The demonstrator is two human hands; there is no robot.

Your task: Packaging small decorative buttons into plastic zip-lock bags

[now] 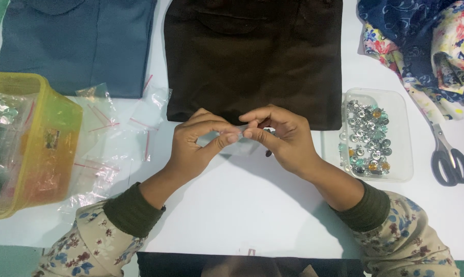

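My left hand [198, 143] and my right hand [283, 138] meet over the middle of the white table [242, 205]. Both pinch a small clear plastic bag [237, 139] between thumb and fingers. A small dark piece shows just under my right fingers; what it is I cannot tell. Just beyond the hands lies a folded dark brown garment [255, 56]. A clear shallow tray [404, 154] with several shiny metallic and coloured studs sits to the right of my right hand.
Several empty clear bags with red strips [109, 154] lie at the left, beside a yellow plastic box [63, 133] with filled bags. A folded blue garment [78, 43] lies at back left. Grey-handled scissors [447, 156] and floral cloth [427, 46] are at the right.
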